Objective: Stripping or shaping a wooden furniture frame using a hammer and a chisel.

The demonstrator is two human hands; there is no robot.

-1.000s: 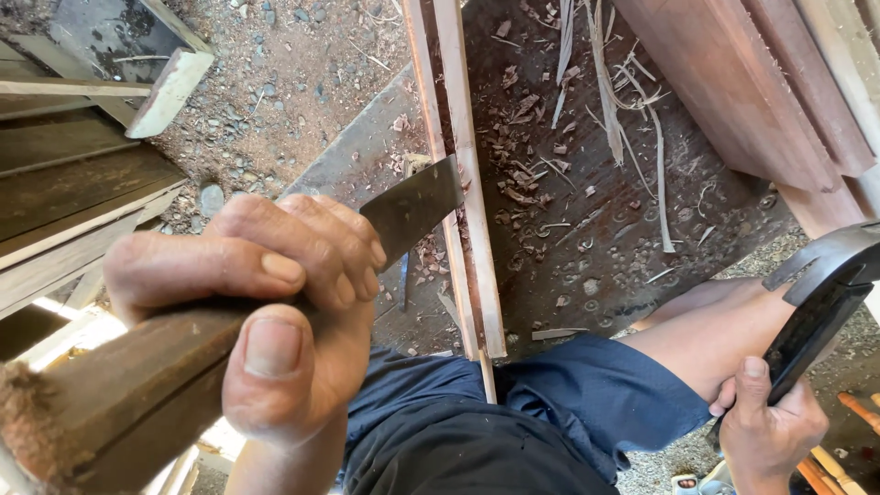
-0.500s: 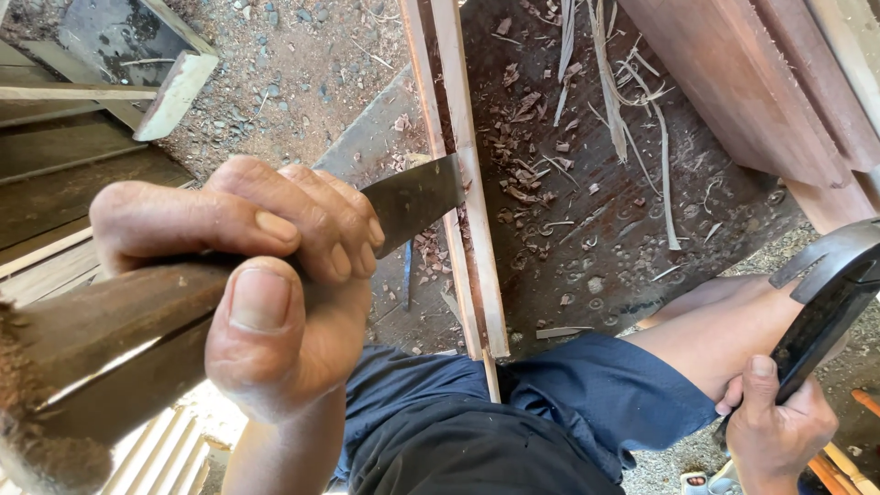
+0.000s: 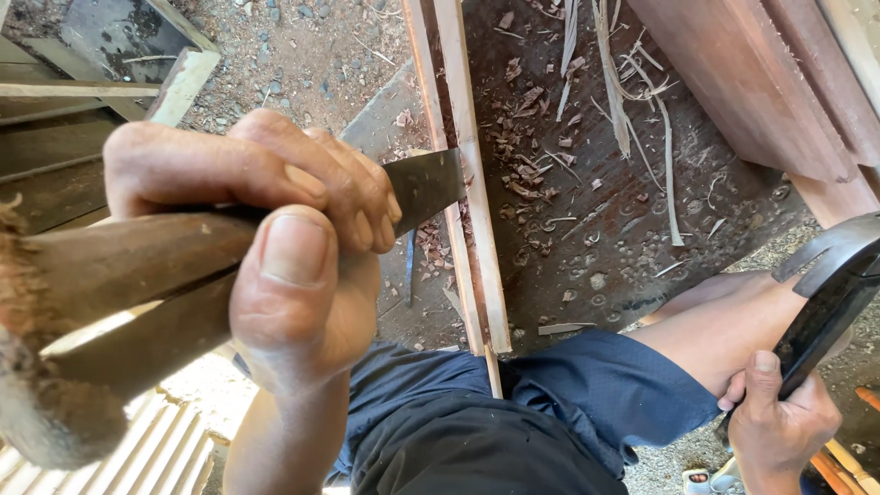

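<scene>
Step in hand looks like paring the thin wooden strip [image 3: 472,183] with the chisel [image 3: 423,188]. Blade tip sits against the strip's left edge, about midway along its visible length, over the dark board [image 3: 623,238] that carries it.

To do it well, my read:
- keep the blade low and flat to the edge, shallow bite, so it shaves rather than digs
- the strip is narrow and stands on edge, so side load could tip it or split it; push along the length, not across
- the knee in blue shorts [image 3: 587,394] is at the board's near edge, in line with the strip, so watch for slip toward it

Left hand [image 3: 275,247]: fully closed round the chisel's wooden handle [image 3: 119,275], 4 fingers wrapped over the top, thumb pressed on the near side. Handle butt is frayed.

Right hand [image 3: 779,422]: closed round the dark handle of a hammer [image 3: 830,275], head up, off the board's right near corner, well apart from the chisel.

Shavings and chips [image 3: 532,165] litter the board right of the strip.
</scene>
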